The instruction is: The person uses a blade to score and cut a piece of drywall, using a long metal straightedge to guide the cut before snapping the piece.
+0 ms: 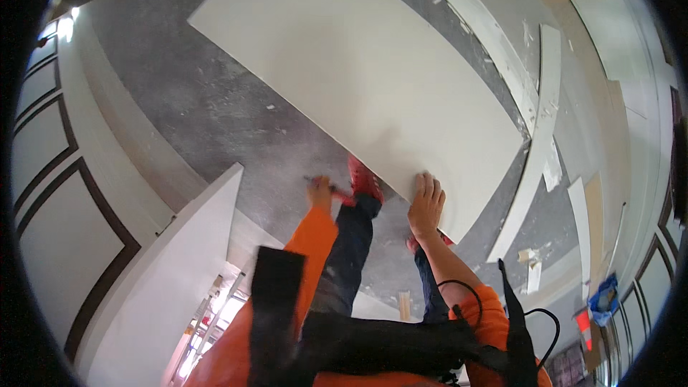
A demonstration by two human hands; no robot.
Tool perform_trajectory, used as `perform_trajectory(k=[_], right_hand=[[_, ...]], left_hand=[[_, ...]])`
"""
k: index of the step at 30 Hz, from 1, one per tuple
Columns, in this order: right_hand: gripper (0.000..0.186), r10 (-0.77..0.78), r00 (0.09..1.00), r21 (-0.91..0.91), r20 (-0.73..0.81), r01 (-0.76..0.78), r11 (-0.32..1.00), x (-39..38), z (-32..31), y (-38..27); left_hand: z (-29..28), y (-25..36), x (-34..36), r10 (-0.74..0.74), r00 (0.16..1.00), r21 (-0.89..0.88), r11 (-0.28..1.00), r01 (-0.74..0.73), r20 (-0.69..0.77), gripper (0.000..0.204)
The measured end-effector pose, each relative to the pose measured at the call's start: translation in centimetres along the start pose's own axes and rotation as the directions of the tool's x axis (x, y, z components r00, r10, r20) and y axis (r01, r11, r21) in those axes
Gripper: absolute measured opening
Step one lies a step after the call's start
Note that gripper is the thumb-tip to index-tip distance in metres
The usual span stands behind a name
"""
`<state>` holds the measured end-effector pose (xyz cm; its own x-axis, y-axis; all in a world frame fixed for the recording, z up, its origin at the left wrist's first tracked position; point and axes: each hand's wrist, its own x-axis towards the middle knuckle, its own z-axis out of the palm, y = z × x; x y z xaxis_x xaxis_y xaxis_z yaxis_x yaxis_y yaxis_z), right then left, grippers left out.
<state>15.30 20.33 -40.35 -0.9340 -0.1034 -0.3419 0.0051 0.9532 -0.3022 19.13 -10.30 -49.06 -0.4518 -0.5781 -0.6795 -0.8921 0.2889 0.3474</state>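
A large white board lies on the dusty grey floor, its near edge beside my red shoe. My right hand rests on the board's near edge toward its right end, fingers on the top surface. My left hand is lower and to the left of the board, closed on a small red-and-dark tool whose exact kind I cannot make out.
White strips and offcuts lie along the board's right side. Another white panel stands at the lower left. Dark-framed white panels line the left wall. A blue bag sits at the far right.
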Motion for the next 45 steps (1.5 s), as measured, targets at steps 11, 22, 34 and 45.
perform_trajectory(k=[11, 22, 34, 45], right_hand=[[0.041, -0.095, 0.830, 0.685, 0.549, -0.382, 0.620, -4.6, -1.0, -4.9], [0.025, -0.135, 0.750, 0.719, 0.647, -0.659, -0.220, -22.1, -16.2, 3.8], [0.041, 0.348, 0.886, 0.929, 0.308, -0.358, 0.091, -38.8, -28.3, 11.3], [0.039, 0.677, 0.257, 0.717, 0.690, -0.371, -0.590, -43.6, -21.8, 22.1]], left_hand=[[-9.0, 7.9, -17.0, -0.027, 0.991, -0.403, 0.912, 0.078, 0.132, 0.029], [1.0, 16.3, -38.3, 0.178, 0.626, -0.066, 0.978, -0.198, 0.759, 0.022], [5.6, 24.4, -56.6, -0.190, 0.127, 0.222, 0.650, -0.727, 0.973, 0.031], [17.8, 33.7, -47.9, -0.005, 0.308, 0.306, 0.137, -0.942, 0.951, 0.027]])
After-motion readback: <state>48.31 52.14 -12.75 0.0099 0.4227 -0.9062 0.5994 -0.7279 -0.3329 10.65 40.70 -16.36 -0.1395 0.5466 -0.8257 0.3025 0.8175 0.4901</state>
